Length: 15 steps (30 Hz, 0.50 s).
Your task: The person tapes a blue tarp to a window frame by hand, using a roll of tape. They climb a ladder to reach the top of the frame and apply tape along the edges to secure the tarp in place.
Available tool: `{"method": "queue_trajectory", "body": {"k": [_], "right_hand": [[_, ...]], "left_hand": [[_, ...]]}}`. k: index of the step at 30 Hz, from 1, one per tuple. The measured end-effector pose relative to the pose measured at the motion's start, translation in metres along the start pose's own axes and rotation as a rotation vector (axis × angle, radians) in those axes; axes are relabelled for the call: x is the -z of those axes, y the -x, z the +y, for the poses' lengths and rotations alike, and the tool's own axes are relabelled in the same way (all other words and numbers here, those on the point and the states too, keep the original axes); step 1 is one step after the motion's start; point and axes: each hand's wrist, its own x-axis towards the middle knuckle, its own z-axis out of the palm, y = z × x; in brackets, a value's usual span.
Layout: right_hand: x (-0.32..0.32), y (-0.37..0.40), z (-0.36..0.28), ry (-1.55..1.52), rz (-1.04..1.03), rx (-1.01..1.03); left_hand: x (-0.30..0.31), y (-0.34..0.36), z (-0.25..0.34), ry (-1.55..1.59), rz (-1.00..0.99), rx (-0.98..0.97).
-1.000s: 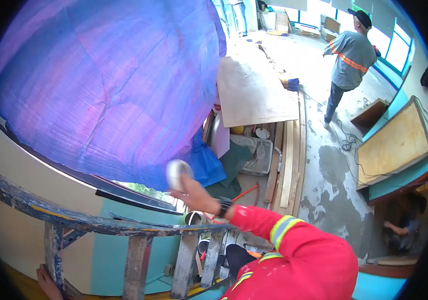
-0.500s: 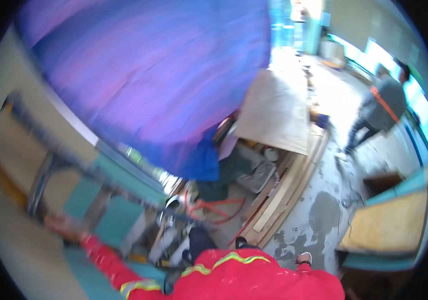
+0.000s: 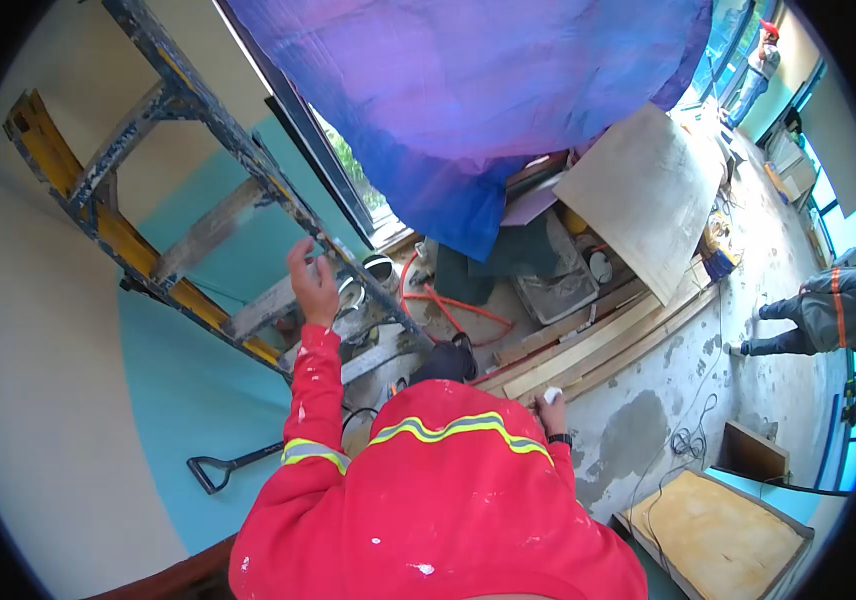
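My left hand [image 3: 315,290] is raised beside the paint-spattered stepladder [image 3: 238,140], its fingers apart and loosely bent. The fingertips overlap the ladder's near rail in this view, and nothing shows in the palm. Low on my right side, my right hand [image 3: 552,414] has its fingers closed around a small white object [image 3: 552,395], mostly covered by the hand; I cannot tell its kind. Long wooden boards [image 3: 588,345] lie on the floor just beyond that hand. A bucket [image 3: 380,268] and an orange hose [image 3: 458,305] are near the ladder's foot.
A blue-purple sheet [image 3: 468,90] hangs ahead, with a plywood panel [image 3: 648,190] leaning by it. A black-handled tool [image 3: 233,465] is at the left wall. Cables [image 3: 688,440] and a yellowish board [image 3: 718,530] lie right. One person [image 3: 828,310] stands right, another [image 3: 756,75] farther off.
My view has turned left and steadied. My left hand has gone from the ladder's far rail to beside its near rail. The person on the right now appears farther down and right in view.
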Motion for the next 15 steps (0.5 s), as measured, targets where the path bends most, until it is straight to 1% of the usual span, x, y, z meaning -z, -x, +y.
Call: {"method": "queue_trajectory", "body": {"k": [2,3,4,5,7,8,11,12,15], "right_hand": [[-0.001,-0.011,0.022,0.325,-0.027,0.136],[-0.002,-0.013,0.025,0.306,0.0,0.139],[0.002,-0.015,0.026,0.26,-0.023,0.097],[0.004,-0.014,0.018,0.21,-0.046,0.059],[0.01,-0.011,0.002,0.18,0.006,0.04],[0.01,-0.017,0.0,0.165,0.03,0.034],[0.004,-0.058,-0.009,0.237,0.004,0.045],[-0.002,-0.077,-0.018,0.183,-0.063,0.01],[-0.035,-0.139,-0.06,0.096,-0.158,-0.014]], "left_hand": [[-0.017,0.008,-0.01,0.039,-0.064,0.047],[-0.026,0.015,-0.016,0.062,-0.097,0.072],[-0.034,0.021,-0.02,0.037,-0.108,0.056],[-0.044,0.028,-0.025,0.039,-0.113,0.096],[-0.065,0.048,-0.037,0.043,-0.117,0.18],[-0.074,0.056,-0.043,0.031,-0.126,0.175],[-0.101,0.077,-0.068,0.112,-0.203,0.338],[-0.113,0.083,-0.082,0.066,-0.207,0.356],[-0.147,0.094,-0.132,0.086,-0.32,0.532]]}}
